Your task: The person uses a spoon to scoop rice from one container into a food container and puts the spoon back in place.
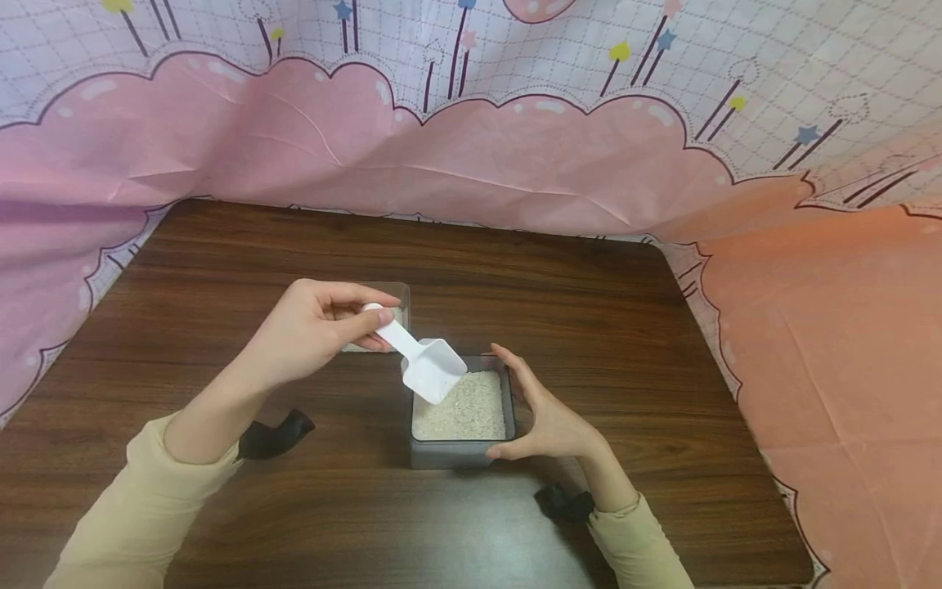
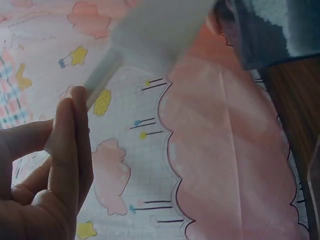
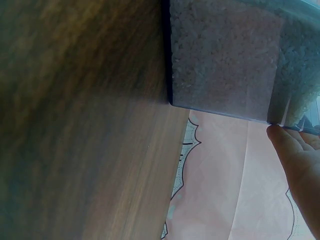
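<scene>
In the head view my left hand [image 1: 324, 327] pinches the handle of a white plastic scoop [image 1: 434, 372] between thumb and fingers. The scoop hangs tilted above a grey see-through container [image 1: 449, 454], and no grains show in it. Pale grains that look like rice [image 1: 471, 409] fill much of this container. My right hand [image 1: 552, 421] grips the container from the right, thumb at the front corner and fingertips at the back corner. The left wrist view shows the scoop [image 2: 150, 40] blurred; the right wrist view shows grains through the container's wall [image 3: 225, 60].
Behind my left hand stands a second clear container [image 1: 401, 290], partly hidden, with pale grains inside. Both containers are on a dark wooden table [image 1: 552, 286]. A printed pink and white cloth [image 1: 478, 172] hangs around its back and sides. Black bands [image 1: 275, 435] sit at both wrists.
</scene>
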Motion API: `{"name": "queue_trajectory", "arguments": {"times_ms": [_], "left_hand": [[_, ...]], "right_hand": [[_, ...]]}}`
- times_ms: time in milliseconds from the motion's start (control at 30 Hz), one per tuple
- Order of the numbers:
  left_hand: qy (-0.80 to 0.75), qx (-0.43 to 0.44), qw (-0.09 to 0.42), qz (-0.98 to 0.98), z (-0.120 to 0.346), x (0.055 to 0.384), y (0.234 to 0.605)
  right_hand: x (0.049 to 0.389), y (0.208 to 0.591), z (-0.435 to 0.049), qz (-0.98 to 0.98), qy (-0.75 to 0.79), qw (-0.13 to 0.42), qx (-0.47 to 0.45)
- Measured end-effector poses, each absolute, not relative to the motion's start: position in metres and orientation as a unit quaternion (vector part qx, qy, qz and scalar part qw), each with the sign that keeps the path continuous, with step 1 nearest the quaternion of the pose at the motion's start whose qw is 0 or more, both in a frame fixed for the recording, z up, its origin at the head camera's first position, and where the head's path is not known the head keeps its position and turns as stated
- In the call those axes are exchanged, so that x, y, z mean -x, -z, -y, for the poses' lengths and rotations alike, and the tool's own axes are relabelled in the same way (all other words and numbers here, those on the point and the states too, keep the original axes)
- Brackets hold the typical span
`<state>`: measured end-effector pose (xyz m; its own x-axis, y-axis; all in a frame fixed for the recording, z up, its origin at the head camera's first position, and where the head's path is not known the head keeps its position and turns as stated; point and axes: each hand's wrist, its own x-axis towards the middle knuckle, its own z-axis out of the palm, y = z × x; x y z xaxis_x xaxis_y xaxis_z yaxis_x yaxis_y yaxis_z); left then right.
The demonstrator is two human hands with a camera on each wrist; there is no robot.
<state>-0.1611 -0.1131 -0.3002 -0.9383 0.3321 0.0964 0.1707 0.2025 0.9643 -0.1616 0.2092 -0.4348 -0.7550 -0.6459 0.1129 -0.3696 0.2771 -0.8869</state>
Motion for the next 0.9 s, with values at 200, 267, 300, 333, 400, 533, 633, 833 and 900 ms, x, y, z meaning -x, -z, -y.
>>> {"name": "queue_trajectory", "arguments": {"times_ms": [200,267,300,333,400,533,633,833,900], "left_hand": [[-0.557,-0.166,0.083,-0.809,0.104,0.162,0.313],[-0.544,-0.175,0.091,-0.815,0.1,0.162,0.318],[-0.539,-0.18,0.095,-0.817,0.099,0.163,0.32],[-0.533,-0.185,0.097,-0.82,0.097,0.163,0.323],[-0.52,-0.195,0.1,-0.826,0.092,0.164,0.329],[-0.505,-0.21,0.097,-0.832,0.082,0.166,0.34],[-0.515,-0.197,0.107,-0.827,0.078,0.167,0.347],[-0.554,-0.146,0.15,-0.806,0.081,0.17,0.358],[-0.576,-0.138,0.168,-0.788,0.083,0.17,0.363]], "right_hand": [[0.161,0.435,-0.209,-0.785,0.511,0.139,0.321],[0.161,0.435,-0.209,-0.784,0.512,0.14,0.321],[0.162,0.435,-0.209,-0.784,0.512,0.14,0.322],[0.161,0.435,-0.209,-0.784,0.512,0.141,0.321],[0.161,0.435,-0.209,-0.784,0.513,0.143,0.32],[0.161,0.435,-0.209,-0.783,0.513,0.143,0.321],[0.161,0.435,-0.209,-0.784,0.513,0.143,0.319],[0.161,0.434,-0.209,-0.786,0.51,0.146,0.318],[0.161,0.433,-0.209,-0.786,0.511,0.146,0.317]]}}
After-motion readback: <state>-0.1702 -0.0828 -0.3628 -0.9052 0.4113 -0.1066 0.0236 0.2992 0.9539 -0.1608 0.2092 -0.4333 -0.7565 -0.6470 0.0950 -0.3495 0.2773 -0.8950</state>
